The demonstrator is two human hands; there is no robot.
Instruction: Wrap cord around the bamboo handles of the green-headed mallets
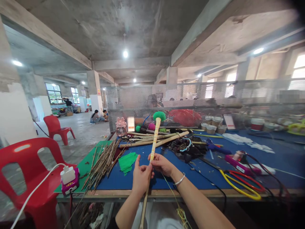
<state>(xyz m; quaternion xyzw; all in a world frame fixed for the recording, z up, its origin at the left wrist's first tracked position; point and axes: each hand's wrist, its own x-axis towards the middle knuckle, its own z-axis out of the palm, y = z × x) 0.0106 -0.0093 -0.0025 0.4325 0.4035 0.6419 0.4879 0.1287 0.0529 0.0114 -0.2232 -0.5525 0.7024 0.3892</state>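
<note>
The wrapped stick stands tilted up between the hands, its green head at the top and its bare lower end running down toward the person. It looks light and fairly stiff, the head softer and easily dented. The pale yellow binding probably gives a surer grip than smooth wood but could loosen if rubbed. The best hold seems to be just below the binding, clear of the head.

The right hand pinches the stick at the lower end of the binding between thumb and fingers. The left hand closes thumb and lower fingers on it just beneath, its index finger raised. A thin yellow thread hangs under the right forearm to a loose tangle.

Left of the hands lie a green sheet and a pile of thin twigs. Beyond them are thicker sticks; to the right are a dark heap and a magenta power strip.

Ahead and left, a lit panel has orange marks too small to read. Ahead and right, a pale patch is pixelated. No brand is legible.
</note>
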